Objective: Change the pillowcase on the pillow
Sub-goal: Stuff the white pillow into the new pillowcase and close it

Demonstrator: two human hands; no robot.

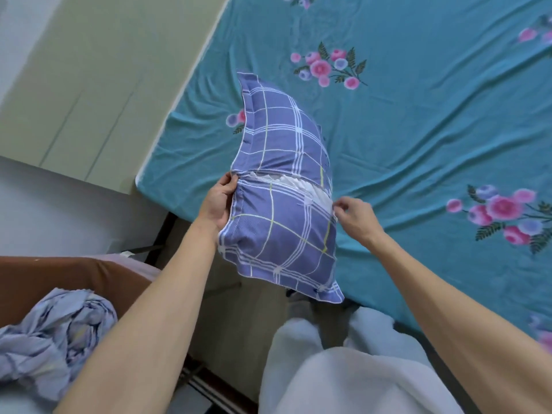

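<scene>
You hold the pillow (280, 204) up over the bed (418, 130), long way up. Your left hand (218, 201) grips its left edge. Your right hand (355, 216) pinches the pillowcase (268, 234) slit on the right.

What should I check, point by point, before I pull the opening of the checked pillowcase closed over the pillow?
1. Left hand grips the left edge of the blue checked pillowcase at the opening: ok.
2. Right hand pinches the right end of the opening: ok.
3. White pillow fully tucked inside: not ok, it shows through the gap.
4. Pillow corners fill the pillowcase corners: cannot tell; the lower corner looks flat.
5. Pillow is held above the teal floral bedsheet, with room to work: ok.
6. Crumpled pale fabric at lower left lies apart from the pillow: ok.
</scene>
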